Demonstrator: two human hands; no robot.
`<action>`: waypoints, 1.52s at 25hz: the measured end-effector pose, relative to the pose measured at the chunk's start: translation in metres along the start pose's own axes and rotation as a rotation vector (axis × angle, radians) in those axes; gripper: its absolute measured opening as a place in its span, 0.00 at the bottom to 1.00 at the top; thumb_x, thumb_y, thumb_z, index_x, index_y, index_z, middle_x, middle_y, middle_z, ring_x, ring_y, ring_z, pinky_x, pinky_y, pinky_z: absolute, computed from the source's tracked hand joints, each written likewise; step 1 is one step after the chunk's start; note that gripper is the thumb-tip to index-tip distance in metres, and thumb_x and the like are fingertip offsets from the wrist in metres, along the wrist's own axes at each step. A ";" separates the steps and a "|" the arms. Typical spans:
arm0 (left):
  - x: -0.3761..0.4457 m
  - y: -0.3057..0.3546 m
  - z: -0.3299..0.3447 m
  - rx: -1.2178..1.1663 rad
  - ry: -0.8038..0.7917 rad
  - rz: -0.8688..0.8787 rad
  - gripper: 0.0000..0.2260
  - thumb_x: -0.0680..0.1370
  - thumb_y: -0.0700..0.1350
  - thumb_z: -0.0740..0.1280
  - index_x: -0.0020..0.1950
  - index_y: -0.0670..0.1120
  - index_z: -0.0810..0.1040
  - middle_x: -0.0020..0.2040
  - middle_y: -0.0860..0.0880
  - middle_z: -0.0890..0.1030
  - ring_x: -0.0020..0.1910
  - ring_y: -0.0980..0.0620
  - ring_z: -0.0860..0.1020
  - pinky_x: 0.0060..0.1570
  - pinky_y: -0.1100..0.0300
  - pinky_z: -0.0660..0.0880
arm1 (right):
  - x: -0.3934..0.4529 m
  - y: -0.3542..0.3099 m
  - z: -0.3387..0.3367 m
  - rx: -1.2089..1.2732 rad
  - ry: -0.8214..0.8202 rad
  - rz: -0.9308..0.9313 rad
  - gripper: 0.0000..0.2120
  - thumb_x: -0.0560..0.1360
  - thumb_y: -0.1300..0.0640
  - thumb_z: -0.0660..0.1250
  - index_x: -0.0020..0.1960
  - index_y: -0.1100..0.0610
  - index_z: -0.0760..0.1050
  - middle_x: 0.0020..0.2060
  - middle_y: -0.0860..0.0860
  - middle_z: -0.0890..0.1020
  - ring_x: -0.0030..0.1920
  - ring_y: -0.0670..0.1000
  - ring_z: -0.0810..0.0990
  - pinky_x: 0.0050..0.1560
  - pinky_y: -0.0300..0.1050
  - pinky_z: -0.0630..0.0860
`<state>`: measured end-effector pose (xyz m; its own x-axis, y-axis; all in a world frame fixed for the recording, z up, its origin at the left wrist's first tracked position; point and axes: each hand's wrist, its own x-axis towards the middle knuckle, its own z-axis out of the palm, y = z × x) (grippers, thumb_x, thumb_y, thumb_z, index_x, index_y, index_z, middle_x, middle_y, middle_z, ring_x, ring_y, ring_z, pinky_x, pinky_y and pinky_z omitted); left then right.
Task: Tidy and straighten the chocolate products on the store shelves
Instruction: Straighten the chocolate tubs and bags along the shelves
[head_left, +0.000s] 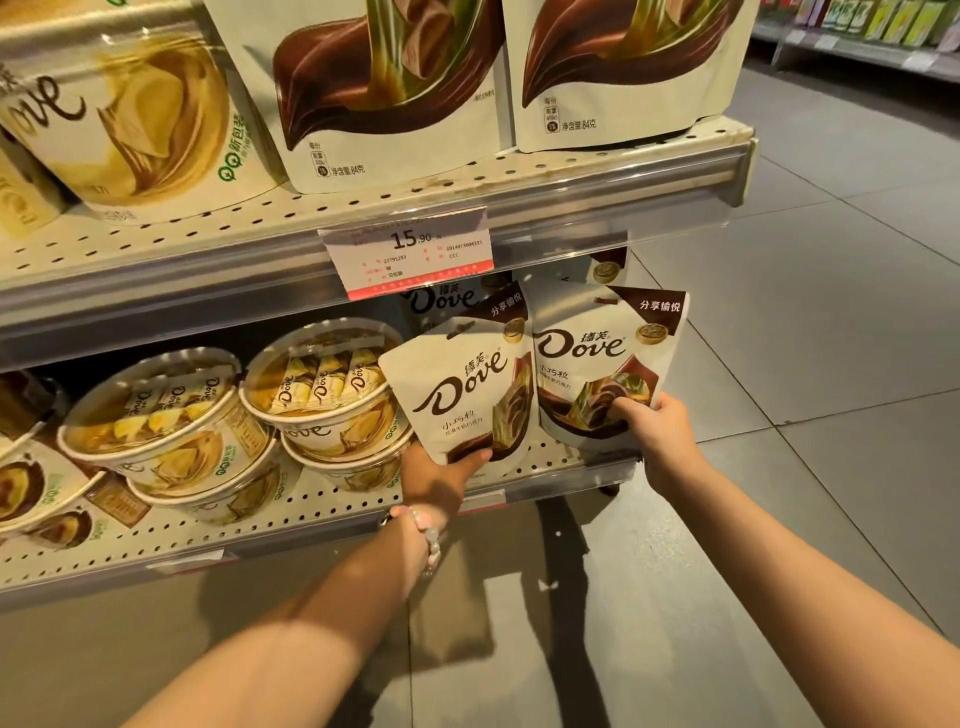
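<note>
The left hand (441, 480) grips a tilted white-and-brown Dove chocolate pouch (465, 395) at the lower perforated metal shelf (311, 512); the right hand (657, 436) pinches its upright twin pouch (605, 364). Mid-straightening: next, I judge, both need standing square, side by side

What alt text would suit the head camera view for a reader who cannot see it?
A person's left hand and right hand each hold a white chocolate pouch, the left pouch tilted, the right pouch nearly upright, at the lower shelf beside stacked chocolate tubs. A price tag hangs above.
</note>
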<state>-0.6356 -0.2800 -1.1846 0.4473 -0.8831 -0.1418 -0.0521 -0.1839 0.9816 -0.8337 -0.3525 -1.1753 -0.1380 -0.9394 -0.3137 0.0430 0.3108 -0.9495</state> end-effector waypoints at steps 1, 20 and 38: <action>0.002 -0.002 -0.001 0.007 -0.021 0.015 0.21 0.68 0.32 0.73 0.59 0.39 0.75 0.56 0.44 0.80 0.54 0.50 0.78 0.43 0.69 0.77 | 0.001 -0.003 -0.001 -0.012 -0.001 0.008 0.08 0.74 0.65 0.63 0.52 0.58 0.75 0.47 0.53 0.81 0.51 0.54 0.79 0.51 0.49 0.78; -0.003 -0.011 0.019 -0.083 0.298 -0.103 0.20 0.73 0.32 0.67 0.65 0.36 0.70 0.62 0.41 0.76 0.62 0.45 0.73 0.53 0.71 0.65 | 0.016 -0.025 -0.006 -0.134 0.024 0.107 0.11 0.68 0.70 0.60 0.49 0.64 0.71 0.43 0.56 0.77 0.48 0.55 0.76 0.35 0.40 0.71; -0.014 0.017 -0.032 0.028 0.016 -0.326 0.12 0.74 0.43 0.69 0.34 0.44 0.70 0.33 0.48 0.74 0.32 0.52 0.69 0.36 0.60 0.70 | -0.014 -0.013 -0.012 -0.103 0.070 -0.116 0.22 0.70 0.66 0.68 0.63 0.59 0.69 0.55 0.56 0.79 0.55 0.53 0.78 0.50 0.47 0.79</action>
<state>-0.6138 -0.2569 -1.1621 0.4585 -0.7691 -0.4453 0.0717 -0.4675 0.8811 -0.8444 -0.3420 -1.1590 -0.2046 -0.9587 -0.1973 -0.0788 0.2171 -0.9730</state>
